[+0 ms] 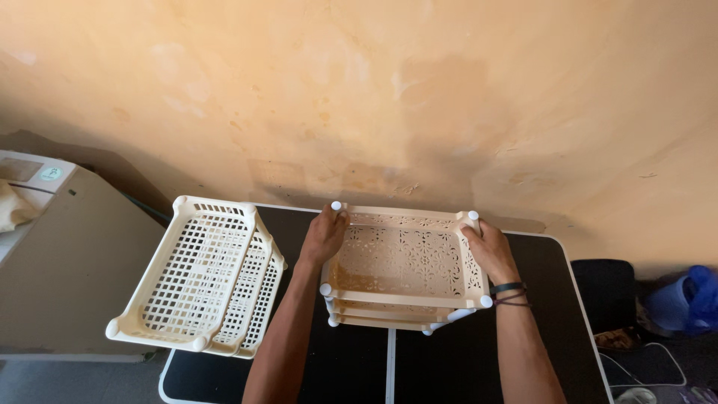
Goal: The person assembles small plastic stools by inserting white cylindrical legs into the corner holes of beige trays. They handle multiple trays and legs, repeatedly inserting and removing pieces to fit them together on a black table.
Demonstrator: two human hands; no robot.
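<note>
Here, mid-table: our left hand (323,238) and right hand (490,251) each curl fingers around a side of the top cream tray (404,258), which sits on a stack of like trays on the black table (553,329). Gridded baskets (206,273) lie left, overhanging the edge. We'd keep both grips level, corner posts aligned; lower joints seem hidden.
</note>
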